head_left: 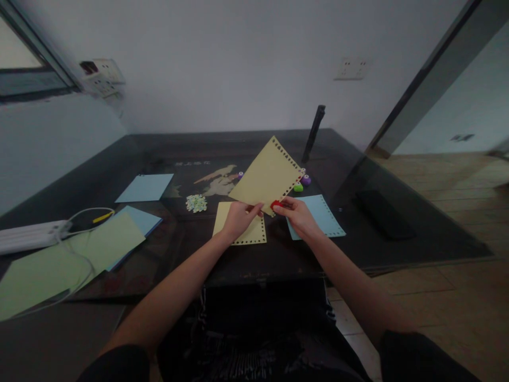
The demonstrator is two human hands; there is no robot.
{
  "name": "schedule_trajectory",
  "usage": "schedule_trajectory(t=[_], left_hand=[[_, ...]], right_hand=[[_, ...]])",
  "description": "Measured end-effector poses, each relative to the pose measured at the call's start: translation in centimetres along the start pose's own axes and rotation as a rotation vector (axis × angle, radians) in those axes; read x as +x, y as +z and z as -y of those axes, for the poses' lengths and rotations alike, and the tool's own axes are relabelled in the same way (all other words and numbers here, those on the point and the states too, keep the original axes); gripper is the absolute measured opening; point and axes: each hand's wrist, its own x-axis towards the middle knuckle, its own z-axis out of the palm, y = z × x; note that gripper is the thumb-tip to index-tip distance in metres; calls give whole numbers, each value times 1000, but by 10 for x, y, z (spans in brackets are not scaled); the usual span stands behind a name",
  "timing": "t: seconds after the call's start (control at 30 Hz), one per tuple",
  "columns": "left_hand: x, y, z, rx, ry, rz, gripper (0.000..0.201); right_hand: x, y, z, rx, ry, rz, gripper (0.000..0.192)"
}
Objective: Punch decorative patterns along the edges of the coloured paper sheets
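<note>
A yellow sheet of paper, with punched shapes along two of its edges, is tilted up above the table. My left hand pinches its lower edge. At the sheet's bottom corner, my right hand is closed around a small red craft punch, which meets the paper's edge. Beneath my hands lies another punched yellow sheet. Partly under my right hand is a light blue sheet with holes along its edges. Purple and green punches stand just behind the raised paper.
Left of my hands is a pile of small paper cutouts. Blue paper, green paper and a white power strip with a cable lie farther left. A dark flat object lies right; a black upright stick stands behind.
</note>
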Motion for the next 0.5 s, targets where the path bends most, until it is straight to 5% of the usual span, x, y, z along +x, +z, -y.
schedule_trajectory(t=[0.5], left_hand=[[8,-2,8,-75,-160,-21,35]], right_hand=[[-1,-4,7,-210,26,14,33]])
